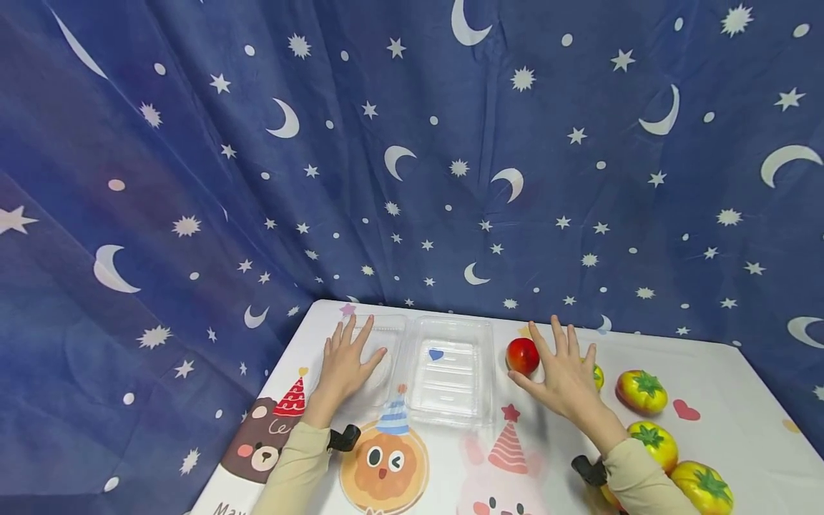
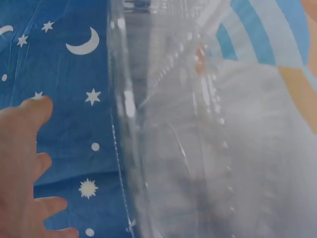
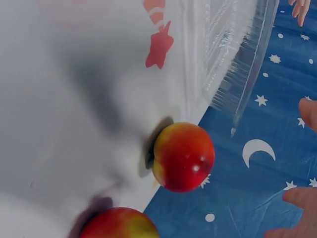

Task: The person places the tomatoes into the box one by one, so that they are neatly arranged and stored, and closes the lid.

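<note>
My left hand (image 1: 344,365) is held with fingers spread over the lid half of a clear plastic clamshell box (image 1: 448,422). In the left wrist view, the box's clear wall (image 2: 130,99) stands beside the fingers. The box lies opened flat on the table, its tray half to the right of this hand. My right hand (image 1: 566,375), fingers also spread, is just right of a glossy red toy fruit (image 1: 522,356). In the right wrist view this fruit (image 3: 184,157) shows red with a yellow patch, apart from the fingers. A yellow fruit (image 1: 598,377) is partly hidden behind the right hand.
Several yellow-and-red fruits with green leafy tops, such as one (image 1: 641,392) behind and another (image 1: 702,487) in front, lie around the right forearm. A printed white cloth (image 1: 444,465) covers the table. A blue star-patterned curtain (image 1: 450,179) hangs along the back and left.
</note>
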A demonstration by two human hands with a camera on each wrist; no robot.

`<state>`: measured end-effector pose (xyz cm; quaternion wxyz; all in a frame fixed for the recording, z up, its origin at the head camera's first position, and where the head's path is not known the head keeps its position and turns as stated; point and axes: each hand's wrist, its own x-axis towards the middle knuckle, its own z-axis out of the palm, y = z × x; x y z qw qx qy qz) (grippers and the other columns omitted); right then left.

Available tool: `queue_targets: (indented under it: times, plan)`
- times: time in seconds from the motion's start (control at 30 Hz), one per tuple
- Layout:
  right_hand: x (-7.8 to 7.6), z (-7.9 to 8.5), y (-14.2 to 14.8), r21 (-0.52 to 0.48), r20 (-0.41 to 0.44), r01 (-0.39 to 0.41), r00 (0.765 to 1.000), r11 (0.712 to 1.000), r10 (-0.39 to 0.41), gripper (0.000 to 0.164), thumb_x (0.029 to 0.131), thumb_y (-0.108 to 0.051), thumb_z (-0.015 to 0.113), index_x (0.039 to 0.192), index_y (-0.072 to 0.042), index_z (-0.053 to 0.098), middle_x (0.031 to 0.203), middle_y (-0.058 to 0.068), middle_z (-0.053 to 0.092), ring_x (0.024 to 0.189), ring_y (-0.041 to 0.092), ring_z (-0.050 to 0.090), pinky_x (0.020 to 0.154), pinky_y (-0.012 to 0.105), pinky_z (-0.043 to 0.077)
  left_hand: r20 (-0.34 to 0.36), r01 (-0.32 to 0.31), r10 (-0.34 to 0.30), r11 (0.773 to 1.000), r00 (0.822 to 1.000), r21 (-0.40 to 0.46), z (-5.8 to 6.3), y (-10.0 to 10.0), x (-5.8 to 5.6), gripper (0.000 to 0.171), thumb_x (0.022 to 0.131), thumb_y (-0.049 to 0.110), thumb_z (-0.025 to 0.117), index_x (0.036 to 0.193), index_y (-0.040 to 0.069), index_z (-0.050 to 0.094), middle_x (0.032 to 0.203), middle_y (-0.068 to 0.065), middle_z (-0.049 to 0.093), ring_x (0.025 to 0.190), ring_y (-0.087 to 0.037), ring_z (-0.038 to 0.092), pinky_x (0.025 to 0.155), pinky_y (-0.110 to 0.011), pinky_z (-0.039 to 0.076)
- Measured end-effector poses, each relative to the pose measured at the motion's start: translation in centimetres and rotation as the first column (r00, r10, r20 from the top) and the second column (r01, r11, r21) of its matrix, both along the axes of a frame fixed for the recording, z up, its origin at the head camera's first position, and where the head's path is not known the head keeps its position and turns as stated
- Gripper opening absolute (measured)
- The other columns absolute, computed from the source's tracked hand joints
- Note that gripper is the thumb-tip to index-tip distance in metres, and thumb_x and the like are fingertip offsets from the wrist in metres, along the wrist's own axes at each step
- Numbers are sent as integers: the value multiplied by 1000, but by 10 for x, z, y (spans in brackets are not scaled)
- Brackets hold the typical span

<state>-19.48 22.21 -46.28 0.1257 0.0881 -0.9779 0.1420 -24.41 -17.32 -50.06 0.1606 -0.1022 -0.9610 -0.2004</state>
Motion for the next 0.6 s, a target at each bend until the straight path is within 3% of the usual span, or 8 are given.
queue_targets:
  times: [0.3,0.6]
  plan:
    - [-4,-7,1,-2,-16,-7,1000,1000,7,96,79,-57,73,154,-12,34,158,29,14,139,59,14,99,83,3,-54,-16,17,999,998,30,-15,-15,0,64,93,37,65,149,12,45,149,-30,37,133,-56,34,101,-69,33]
    - [-10,-12,-1,-20,-14,-10,1000,1000,10,95,78,-53,75,153,-10,35,158,29,14,139,58,13,99,82,5,-22,-25,26,999,999,21,-24,-31,1,67,91,29,69,150,10,42,147,-32,38,130,-57,37,94,-68,40]
